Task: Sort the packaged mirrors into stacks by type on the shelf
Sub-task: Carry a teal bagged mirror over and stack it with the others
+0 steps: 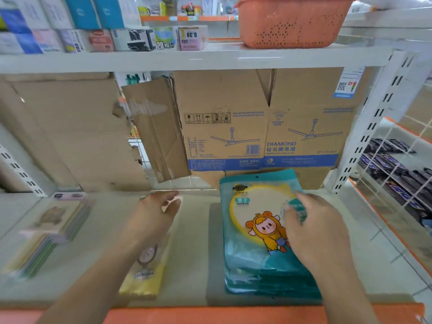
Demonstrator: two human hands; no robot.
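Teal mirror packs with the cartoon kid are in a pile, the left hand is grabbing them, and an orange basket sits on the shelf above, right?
Not quite. In the head view it is the right hand that grips the teal mirror packs; the left hand is open beside them. The orange basket does sit on the shelf above.

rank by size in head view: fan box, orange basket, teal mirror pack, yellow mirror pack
1. fan box
2. teal mirror pack (nearer)
3. orange basket (cropped)
4. yellow mirror pack (partly hidden)
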